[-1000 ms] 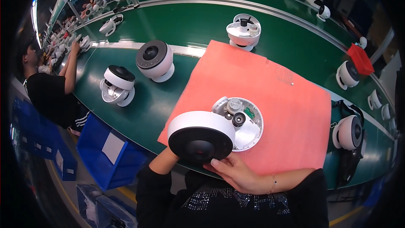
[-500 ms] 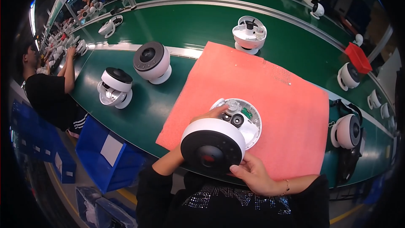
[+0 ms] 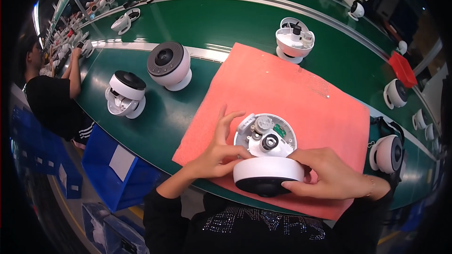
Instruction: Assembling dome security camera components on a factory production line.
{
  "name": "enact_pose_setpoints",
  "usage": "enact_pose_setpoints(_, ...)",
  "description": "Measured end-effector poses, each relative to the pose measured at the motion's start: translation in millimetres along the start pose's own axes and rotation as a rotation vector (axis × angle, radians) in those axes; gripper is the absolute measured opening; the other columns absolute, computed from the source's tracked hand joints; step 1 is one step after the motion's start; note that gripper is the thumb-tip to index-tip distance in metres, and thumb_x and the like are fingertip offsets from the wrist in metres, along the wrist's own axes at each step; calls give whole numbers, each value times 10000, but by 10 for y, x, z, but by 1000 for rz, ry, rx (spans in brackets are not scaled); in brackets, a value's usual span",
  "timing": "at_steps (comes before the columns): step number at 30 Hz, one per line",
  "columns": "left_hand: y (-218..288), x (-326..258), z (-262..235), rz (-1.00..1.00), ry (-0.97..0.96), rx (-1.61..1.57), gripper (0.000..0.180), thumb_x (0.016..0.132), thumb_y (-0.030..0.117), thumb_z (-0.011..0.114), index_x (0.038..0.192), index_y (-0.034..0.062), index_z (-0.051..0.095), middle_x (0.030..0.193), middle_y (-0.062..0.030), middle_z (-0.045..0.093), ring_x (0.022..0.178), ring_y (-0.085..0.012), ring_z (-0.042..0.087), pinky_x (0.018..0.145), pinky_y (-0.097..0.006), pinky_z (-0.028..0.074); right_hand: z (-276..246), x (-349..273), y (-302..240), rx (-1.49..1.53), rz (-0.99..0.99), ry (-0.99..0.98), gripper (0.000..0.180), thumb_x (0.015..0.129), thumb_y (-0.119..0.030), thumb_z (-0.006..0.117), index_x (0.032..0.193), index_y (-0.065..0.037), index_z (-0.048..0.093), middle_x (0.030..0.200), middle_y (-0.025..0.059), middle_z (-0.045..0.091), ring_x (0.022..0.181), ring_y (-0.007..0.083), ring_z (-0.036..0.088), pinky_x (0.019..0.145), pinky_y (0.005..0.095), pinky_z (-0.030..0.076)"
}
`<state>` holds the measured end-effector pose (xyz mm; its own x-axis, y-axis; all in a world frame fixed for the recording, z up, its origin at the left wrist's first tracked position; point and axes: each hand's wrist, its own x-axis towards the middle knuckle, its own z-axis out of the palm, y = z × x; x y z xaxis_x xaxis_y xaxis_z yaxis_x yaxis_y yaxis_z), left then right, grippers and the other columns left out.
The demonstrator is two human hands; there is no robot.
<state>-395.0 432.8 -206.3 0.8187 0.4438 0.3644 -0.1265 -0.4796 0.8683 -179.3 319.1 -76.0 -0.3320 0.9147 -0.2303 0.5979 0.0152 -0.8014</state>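
Observation:
Close in front of me, a round white cover with a black domed face (image 3: 268, 171) is tipped on its side against an open white round housing (image 3: 293, 134). My right hand (image 3: 325, 171) grips the cover's right edge, thumb on the black face and fingers over the white rim. On the cover's left edge, my left hand (image 3: 219, 155) pinches with thumb and lower fingers, while other fingers stretch upward beside the housing. Inside the housing show a grey round motor (image 3: 264, 124), a small green circuit board (image 3: 279, 130) and a black cylindrical part (image 3: 270, 142). The housing's near side is hidden.
A pink foam mat (image 3: 329, 122) lies under the work on a green table (image 3: 160, 122). Similar white units stand at left (image 3: 169, 66), (image 3: 126, 94), behind the mat (image 3: 294, 40) and at right (image 3: 387, 154). A blue bin (image 3: 117, 169) stands lower left; a co-worker (image 3: 52, 94) sits beyond.
The cover has moved right and tilted, so more of its white side shows. My left hand has come out from behind it, and my right hand has moved up onto its rim.

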Motion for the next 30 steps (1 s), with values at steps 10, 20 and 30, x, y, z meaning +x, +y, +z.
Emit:
enact_pose_setpoints(10,318,238,-34,-291,-18,349,446,618,145,741,1008,115,528,1300,-203,148,1192,-451,100,974,-521,273,-346,698,-325,-471,-279,-202,343,782,-294,606,1005,-43,537,813,98,520,614,259,559,488,356,442)
enact_pose_setpoints(20,409,-2,-454,-361,-45,174,457,615,204,774,971,47,533,1132,-181,480,1137,-347,407,871,-383,431,-326,1078,-193,-409,-467,-495,417,744,-288,649,1057,-33,547,898,83,513,672,234,576,491,339,455)
enact_pose_setpoints(30,808,-92,-119,-553,237,76,494,576,347,815,823,-3,569,673,-74,627,605,-181,645,557,-251,518,-257,1358,-217,-383,-469,-567,799,627,-342,703,1313,-102,369,915,13,607,669,199,594,481,276,444)
